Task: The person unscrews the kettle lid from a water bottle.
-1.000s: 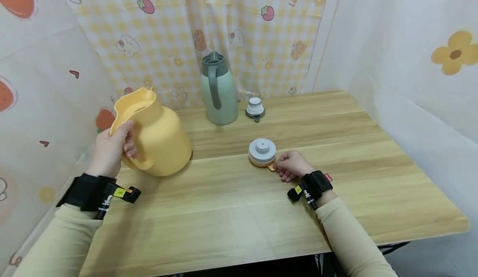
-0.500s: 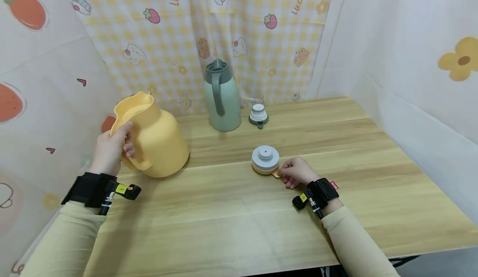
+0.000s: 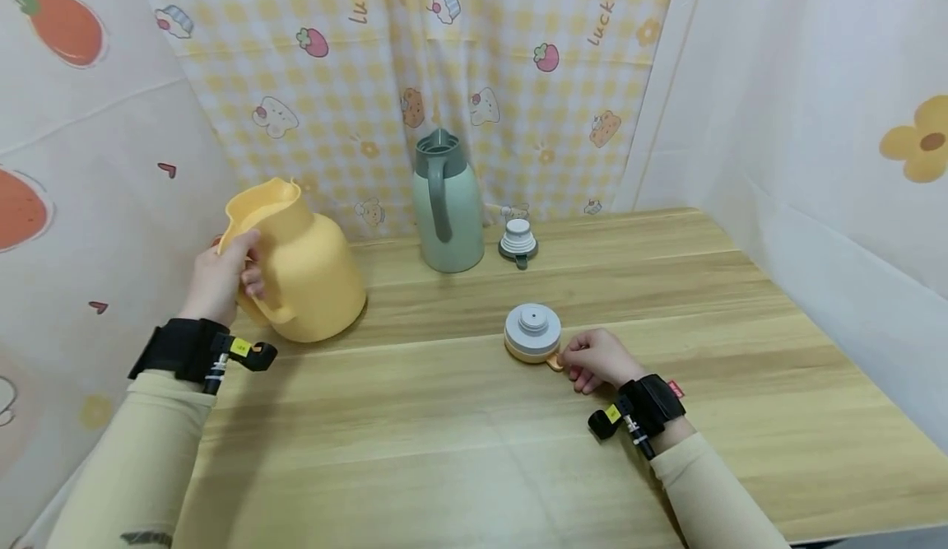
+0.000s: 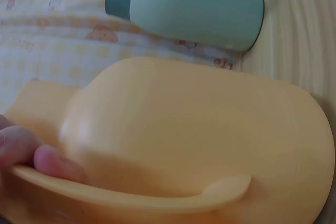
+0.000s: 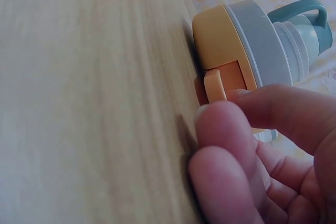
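My left hand (image 3: 225,273) grips the handle of a yellow jug (image 3: 314,286) at the left of the table. The jug's wide top with its pouring spout has no lid on it. In the left wrist view the fingers (image 4: 58,166) curl over the upper end of the handle (image 4: 152,199). My right hand (image 3: 600,360) pinches the small orange tab (image 5: 214,85) of a round lid (image 3: 532,331). That lid lies upside down, its grey stopper side up and its yellow rim on the wood.
A light green thermos jug (image 3: 452,220) stands upright near the back curtain (image 3: 504,96), its top without a lid. Beside it, to the right, a second lid (image 3: 518,240) lies with its white stopper upward. The wooden table (image 3: 415,417) meets white cloth on both sides.
The head view has tilted upward, so the table sits lower in it. My left hand has shifted the yellow jug left and slightly back. The right hand stays at the lid's tab.
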Motion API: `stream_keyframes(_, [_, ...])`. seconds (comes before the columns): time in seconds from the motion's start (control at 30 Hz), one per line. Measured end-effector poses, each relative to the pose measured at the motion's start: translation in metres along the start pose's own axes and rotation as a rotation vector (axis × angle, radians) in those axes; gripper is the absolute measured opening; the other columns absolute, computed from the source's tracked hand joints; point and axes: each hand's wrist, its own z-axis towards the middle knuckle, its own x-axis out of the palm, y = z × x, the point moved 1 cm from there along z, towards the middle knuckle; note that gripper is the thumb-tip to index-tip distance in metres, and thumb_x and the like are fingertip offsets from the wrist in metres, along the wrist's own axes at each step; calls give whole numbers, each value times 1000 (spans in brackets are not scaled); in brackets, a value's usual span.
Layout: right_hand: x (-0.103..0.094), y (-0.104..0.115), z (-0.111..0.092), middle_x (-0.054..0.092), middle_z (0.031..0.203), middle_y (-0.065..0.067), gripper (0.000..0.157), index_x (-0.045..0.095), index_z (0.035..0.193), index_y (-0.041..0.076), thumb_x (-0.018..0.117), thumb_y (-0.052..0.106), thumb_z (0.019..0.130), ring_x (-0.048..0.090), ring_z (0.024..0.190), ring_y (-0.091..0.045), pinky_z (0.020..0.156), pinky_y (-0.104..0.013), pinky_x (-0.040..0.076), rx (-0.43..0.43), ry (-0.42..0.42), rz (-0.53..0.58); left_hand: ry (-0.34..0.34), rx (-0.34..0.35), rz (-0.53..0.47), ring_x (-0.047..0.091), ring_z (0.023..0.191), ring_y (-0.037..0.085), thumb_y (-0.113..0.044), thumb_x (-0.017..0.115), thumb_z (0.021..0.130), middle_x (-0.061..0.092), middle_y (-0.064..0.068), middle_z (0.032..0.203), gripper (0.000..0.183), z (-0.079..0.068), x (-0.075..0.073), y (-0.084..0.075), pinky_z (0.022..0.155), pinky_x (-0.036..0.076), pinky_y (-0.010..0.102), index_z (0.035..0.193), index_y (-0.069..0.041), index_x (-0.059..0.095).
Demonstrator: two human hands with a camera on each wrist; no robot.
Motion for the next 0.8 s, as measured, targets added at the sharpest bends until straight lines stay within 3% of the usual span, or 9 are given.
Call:
stream_keyframes(0.47, [1, -5, -3, 60, 63, -7, 14, 64, 86, -4, 61, 10, 89, 60, 48, -13, 44, -28, 51, -5, 11, 18, 55, -111, -63, 43, 43, 10, -33, 62, 96, 43, -3, 52, 31, 49, -17, 2, 47, 42, 26, 76, -11, 53])
stream_keyframes(0.8, [-3, -5, 3, 60, 63, -7, 14, 64, 86, -4, 63, 10, 89, 60, 49, -13, 45, -28, 52, -11, 20, 32, 87, -181, -212, 40, 41, 10, -28, 63, 96, 42, -2, 51, 31, 80, -26, 0, 43, 38, 25, 74, -8, 54])
